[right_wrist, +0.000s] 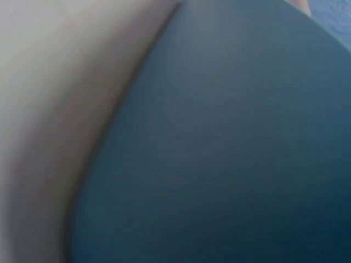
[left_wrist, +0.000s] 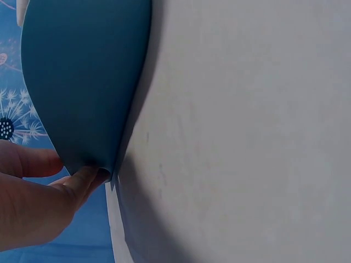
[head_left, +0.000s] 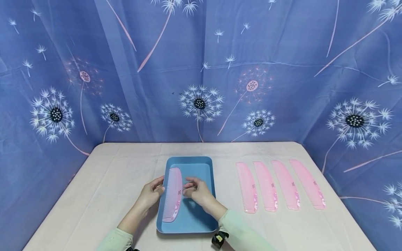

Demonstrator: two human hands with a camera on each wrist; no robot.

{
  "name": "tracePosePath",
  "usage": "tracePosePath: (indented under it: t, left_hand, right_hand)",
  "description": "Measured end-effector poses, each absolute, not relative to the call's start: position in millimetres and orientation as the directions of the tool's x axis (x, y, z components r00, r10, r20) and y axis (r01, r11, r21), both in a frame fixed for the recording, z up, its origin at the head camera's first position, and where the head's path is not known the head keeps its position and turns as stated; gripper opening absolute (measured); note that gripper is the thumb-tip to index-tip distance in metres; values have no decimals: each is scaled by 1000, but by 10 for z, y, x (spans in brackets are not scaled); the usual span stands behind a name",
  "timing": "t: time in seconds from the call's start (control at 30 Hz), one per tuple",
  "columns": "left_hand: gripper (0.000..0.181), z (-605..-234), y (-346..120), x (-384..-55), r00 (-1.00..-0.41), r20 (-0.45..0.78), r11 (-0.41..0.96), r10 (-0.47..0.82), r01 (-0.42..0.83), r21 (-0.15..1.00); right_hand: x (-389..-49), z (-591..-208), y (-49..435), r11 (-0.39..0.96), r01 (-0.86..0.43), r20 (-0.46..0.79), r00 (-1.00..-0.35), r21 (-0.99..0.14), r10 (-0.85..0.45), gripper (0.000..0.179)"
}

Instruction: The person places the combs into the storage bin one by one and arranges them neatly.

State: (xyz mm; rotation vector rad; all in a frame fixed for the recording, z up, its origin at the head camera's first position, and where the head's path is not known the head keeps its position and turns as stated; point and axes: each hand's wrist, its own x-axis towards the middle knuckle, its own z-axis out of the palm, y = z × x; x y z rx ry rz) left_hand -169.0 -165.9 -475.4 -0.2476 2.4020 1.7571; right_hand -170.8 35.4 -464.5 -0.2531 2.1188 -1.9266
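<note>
A blue rectangular tray (head_left: 201, 223) lies lengthwise on the table. Inside it, along the left wall, is a pink comb (head_left: 173, 195), its teeth facing left and its smooth curved back facing right. My left hand (head_left: 150, 193) grips the tray's left wall, thumb at the rim; the left wrist view shows the fingers (left_wrist: 82, 183) pinching that wall. Over the inside of the tray is my right hand (head_left: 199, 195), its loosely bent fingertips right beside the comb's back. In the right wrist view the tray's outer wall (right_wrist: 219, 137) fills most of the picture, and the right hand is out of sight.
Several more pink combs stand in a row right of the tray, from the nearest comb (head_left: 248, 188) to the farthest comb (head_left: 307, 184). They lie on a pale tablecloth (head_left: 103, 195). Blue dandelion-print curtains (head_left: 157, 104) enclose the table's back and sides.
</note>
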Motion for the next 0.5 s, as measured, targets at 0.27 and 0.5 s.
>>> tracePosePath:
  t: [0.27, 0.5]
  left_hand:
    - [48, -4758, -1647, -1695, -975, -213, 291, -55, -220, 931]
    - [48, -4764, -1635, -1684, -973, -219, 296, -70, -230, 927]
  right_hand:
    - [-1771, -4492, 555, 109, 13, -45, -954, -994, -296, 54]
    - [-1802, -4419, 764, 102, 4, -30, -967, -995, -255, 51]
